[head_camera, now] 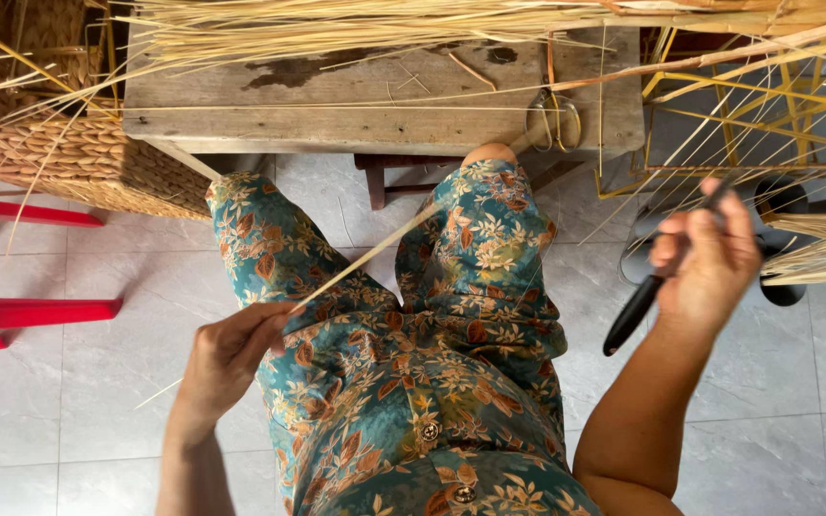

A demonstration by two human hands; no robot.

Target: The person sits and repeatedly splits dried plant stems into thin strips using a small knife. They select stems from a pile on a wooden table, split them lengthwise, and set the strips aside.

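Below a worn wooden bench (pixel 356 115), the left hand (pixel 227 358) pinches a taut reed strip (pixel 375 253) while the right hand (pixel 709 258) grips a black-handled tool (pixel 638 311), probably a knife

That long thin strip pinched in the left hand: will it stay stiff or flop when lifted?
The strip runs nearly straight from the left hand up toward the wooden bench, so it is probably fairly stiff lengthwise. It looks thin and narrow, so likely light, springy, and apt to bend or snap if kinked.

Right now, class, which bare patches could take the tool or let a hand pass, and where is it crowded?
Free: floor tiles between red stool and left hand; bench top below the straw. Crowded: straw strands beside right hand.
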